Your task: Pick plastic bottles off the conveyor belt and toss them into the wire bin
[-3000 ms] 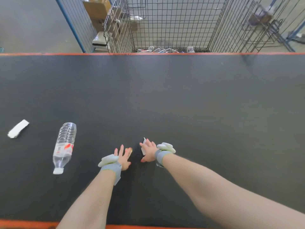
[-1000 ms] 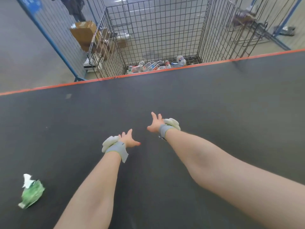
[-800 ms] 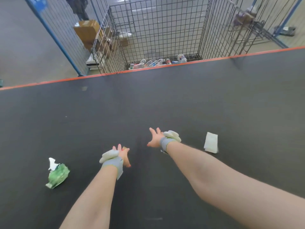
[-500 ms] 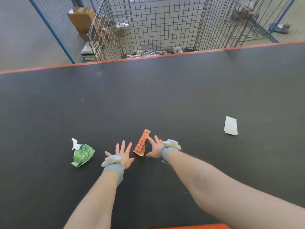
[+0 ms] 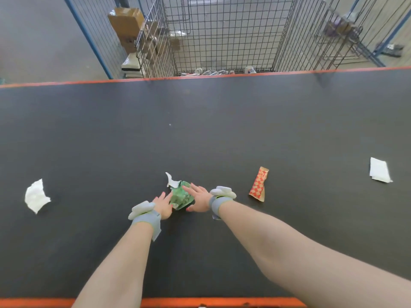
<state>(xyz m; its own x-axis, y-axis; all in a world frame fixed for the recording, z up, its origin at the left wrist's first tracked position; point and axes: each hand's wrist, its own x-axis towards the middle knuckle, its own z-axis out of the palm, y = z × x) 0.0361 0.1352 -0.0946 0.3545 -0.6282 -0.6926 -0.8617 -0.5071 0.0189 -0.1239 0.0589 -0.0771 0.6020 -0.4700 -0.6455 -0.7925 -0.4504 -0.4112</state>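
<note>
No plastic bottle lies on the dark conveyor belt (image 5: pixel 200 130) at this moment. Several bottles (image 5: pixel 249 70) rest on the floor of the wire bin (image 5: pixel 222 34) beyond the belt's far orange edge. My left hand (image 5: pixel 163 205) and my right hand (image 5: pixel 199 197) hover low over the belt with fingers spread and straight. A crumpled green wrapper (image 5: pixel 181 195) lies between them, partly under my right hand's fingers. Neither hand holds anything.
A white paper scrap (image 5: pixel 36 196) lies at the left. A red-checked wrapper (image 5: pixel 259 184) and a white packet (image 5: pixel 379 170) lie at the right. Cardboard boxes (image 5: pixel 126 21) and wire racks stand behind the belt. The near orange edge (image 5: pixel 200 302) runs below my arms.
The belt carried its litter rightward: the green wrapper moved from left of my hands to between them, the red-checked wrapper and white packet went right, and a white scrap came in at left.
</note>
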